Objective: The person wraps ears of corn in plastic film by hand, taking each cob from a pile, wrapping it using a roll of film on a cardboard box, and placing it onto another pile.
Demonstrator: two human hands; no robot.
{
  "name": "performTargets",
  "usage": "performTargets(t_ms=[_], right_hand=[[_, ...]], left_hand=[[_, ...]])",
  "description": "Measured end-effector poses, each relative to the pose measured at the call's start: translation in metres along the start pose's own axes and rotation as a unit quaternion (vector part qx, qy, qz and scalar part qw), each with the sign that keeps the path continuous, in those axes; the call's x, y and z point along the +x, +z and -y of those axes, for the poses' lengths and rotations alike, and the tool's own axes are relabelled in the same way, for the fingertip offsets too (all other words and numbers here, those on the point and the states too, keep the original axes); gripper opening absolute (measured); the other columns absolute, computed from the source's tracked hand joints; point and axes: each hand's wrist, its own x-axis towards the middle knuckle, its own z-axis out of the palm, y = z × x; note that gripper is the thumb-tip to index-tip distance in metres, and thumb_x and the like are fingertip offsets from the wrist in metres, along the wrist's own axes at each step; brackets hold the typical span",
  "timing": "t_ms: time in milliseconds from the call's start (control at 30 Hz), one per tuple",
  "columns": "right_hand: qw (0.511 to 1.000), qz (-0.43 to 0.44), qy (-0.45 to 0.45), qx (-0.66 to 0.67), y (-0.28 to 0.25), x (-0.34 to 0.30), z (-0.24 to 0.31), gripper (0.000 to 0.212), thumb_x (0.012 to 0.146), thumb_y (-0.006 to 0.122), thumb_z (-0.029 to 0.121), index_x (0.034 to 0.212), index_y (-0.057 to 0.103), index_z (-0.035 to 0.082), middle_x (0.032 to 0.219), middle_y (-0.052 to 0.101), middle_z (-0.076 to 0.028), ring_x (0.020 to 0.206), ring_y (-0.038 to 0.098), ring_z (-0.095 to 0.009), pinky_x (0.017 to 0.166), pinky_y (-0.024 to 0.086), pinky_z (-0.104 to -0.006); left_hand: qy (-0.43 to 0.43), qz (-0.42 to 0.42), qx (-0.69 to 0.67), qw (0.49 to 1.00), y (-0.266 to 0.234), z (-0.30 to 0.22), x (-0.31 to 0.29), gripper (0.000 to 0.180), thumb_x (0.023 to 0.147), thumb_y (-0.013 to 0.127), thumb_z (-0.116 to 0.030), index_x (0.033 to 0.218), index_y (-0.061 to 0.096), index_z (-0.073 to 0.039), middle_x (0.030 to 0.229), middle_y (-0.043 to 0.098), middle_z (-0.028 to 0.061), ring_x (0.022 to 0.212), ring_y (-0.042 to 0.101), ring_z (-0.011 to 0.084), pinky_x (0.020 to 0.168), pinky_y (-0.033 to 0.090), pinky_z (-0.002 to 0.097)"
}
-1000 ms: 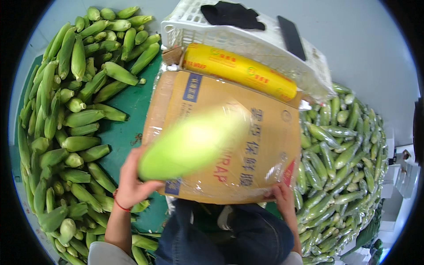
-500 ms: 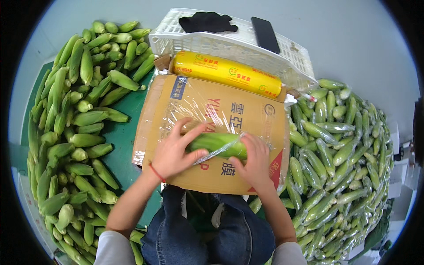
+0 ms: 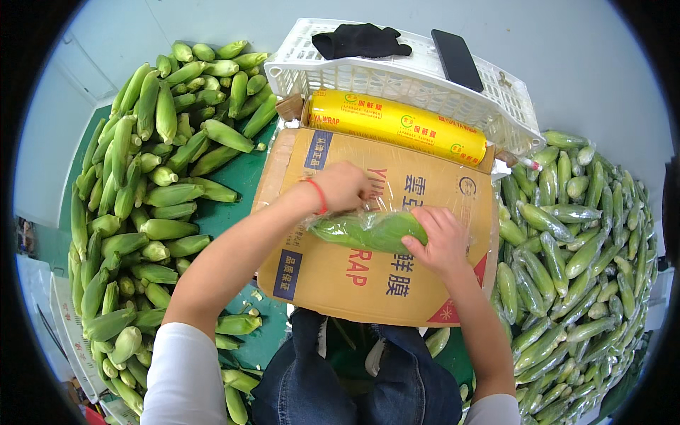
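An ear of corn in its green husk [image 3: 372, 231] lies across the top of a brown cardboard box [image 3: 326, 276] in front of me, with clear plastic wrap over it. My right hand [image 3: 440, 239] is closed around the ear's right end. Just beyond the ear's left half, my left hand [image 3: 343, 188] has its fingers curled together at the plastic wrap [image 3: 386, 195]; the fingertips are partly hidden. Along the far edge of the box sits a yellow roll of plastic wrap [image 3: 397, 125], from which clear film spreads over the cardboard.
Unwrapped ears of corn [image 3: 166, 191] are heaped on the green surface [image 3: 227, 212] at left. Wrapped ears [image 3: 574, 262] form a large pile at right. Behind the roll stands a white plastic basket [image 3: 297, 53], bearing a black glove [image 3: 361, 40] and a dark phone [image 3: 457, 60].
My left hand has left the ear's left end and moved up beyond it, fingers now curled. The right hand keeps its hold; the ear now shows wrap over it. The view has shifted slightly.
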Motion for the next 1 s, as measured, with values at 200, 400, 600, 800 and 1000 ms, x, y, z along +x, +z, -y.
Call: performTargets(t_ms=[200, 400, 600, 800, 1000], right_hand=[[0.929, 0.322, 0.183, -0.008, -0.03, 0.012, 0.046, 0.047, 0.088, 0.057, 0.051, 0.092, 0.063, 0.005, 0.095, 0.065, -0.015, 0.08, 0.065, -0.034, 0.063, 0.053, -0.0452], [0.971, 0.219, 0.098, -0.001, -0.029, -0.007, 0.061, 0.056, 0.081, 0.064, 0.053, 0.109, 0.058, 0.006, 0.118, 0.056, -0.016, 0.091, 0.064, -0.032, 0.073, 0.053, -0.0448], [0.968, 0.129, -0.132, -0.171, 0.002, 0.066, 0.027, 0.066, 0.065, 0.076, 0.05, 0.116, 0.056, 0.012, 0.112, 0.058, -0.01, 0.106, 0.058, -0.027, 0.081, 0.05, -0.0401], [0.953, 0.294, -0.054, 0.041, 0.001, 0.064, 0.022, 0.064, 0.066, 0.077, 0.051, 0.113, 0.057, 0.013, 0.093, 0.066, -0.014, 0.083, 0.066, -0.031, 0.064, 0.052, -0.0422], [0.765, 0.63, 0.003, 0.131, -0.057, 0.004, 0.096, 0.066, 0.074, 0.072, 0.05, 0.129, 0.053, 0.021, 0.108, 0.065, -0.01, 0.096, 0.065, -0.029, 0.078, 0.053, -0.04]], left_hand=[[-0.083, 0.064, -0.11, 0.988, 0.006, -0.065, -0.077, 0.046, 0.081, 0.059, -0.018, 0.126, 0.056, -0.012, 0.101, 0.065, 0.023, 0.085, 0.064, 0.0425, 0.075, 0.052, 0.0466], [-0.058, -0.155, 0.142, 0.976, 0.055, -0.085, -0.1, 0.074, 0.085, 0.06, -0.048, 0.137, 0.041, 0.001, 0.142, 0.04, 0.0262, 0.131, 0.039, 0.0402, 0.108, 0.033, 0.0443], [-0.058, -0.088, 0.146, 0.984, -0.01, 0.017, 0.03, 0.059, 0.083, 0.065, -0.03, 0.125, 0.048, 0.008, 0.134, 0.045, 0.0286, 0.122, 0.049, 0.0375, 0.102, 0.042, 0.04], [-0.066, 0.072, 0.206, 0.974, -0.009, 0.01, 0.053, 0.044, 0.079, 0.069, -0.025, 0.108, 0.058, 0.006, 0.121, 0.056, 0.023, 0.11, 0.058, 0.0355, 0.092, 0.049, 0.0395], [-0.051, 0.009, 0.114, 0.992, -0.013, 0.021, 0.028, 0.05, 0.079, 0.072, -0.028, 0.116, 0.059, 0.002, 0.128, 0.054, 0.0195, 0.113, 0.057, 0.0344, 0.094, 0.047, 0.0401]])
